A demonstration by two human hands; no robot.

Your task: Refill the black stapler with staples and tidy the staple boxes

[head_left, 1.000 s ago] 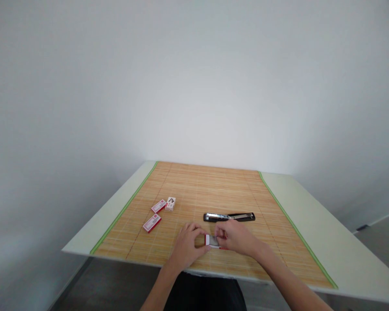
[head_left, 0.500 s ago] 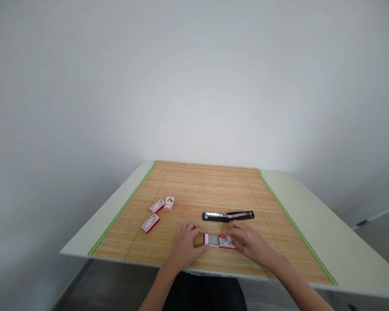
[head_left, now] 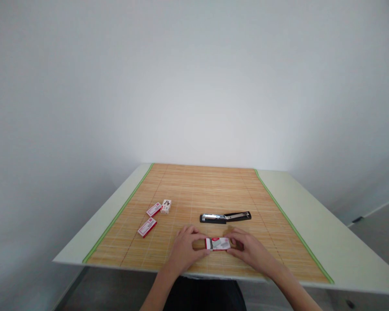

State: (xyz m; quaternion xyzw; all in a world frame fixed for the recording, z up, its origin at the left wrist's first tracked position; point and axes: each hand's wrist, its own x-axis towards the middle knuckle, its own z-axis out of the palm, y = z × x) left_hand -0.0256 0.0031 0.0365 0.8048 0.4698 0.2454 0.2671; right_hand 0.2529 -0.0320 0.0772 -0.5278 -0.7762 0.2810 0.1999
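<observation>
A small red and white staple box (head_left: 219,243) lies near the front of the mat, its inner tray sticking out a little at the left end. My left hand (head_left: 187,246) grips that left end between thumb and fingers. At the other end, my right hand (head_left: 245,247) has thumb and fingers on the printed sleeve. Just beyond the box, a black stapler (head_left: 225,217) lies opened out flat, its metal magazine showing. Whether staples are in the box is hidden.
Two red and white boxes (head_left: 147,227) and a smaller white box (head_left: 166,206) with a dark picture lie to the left. They rest on a bamboo mat (head_left: 201,185) with green edging, spread over a white table (head_left: 314,216). A wall stands behind.
The sleeve has slid left over the tray, so the box is much shorter and less of the tray shows. My right hand has shifted to the sleeve's right end.
</observation>
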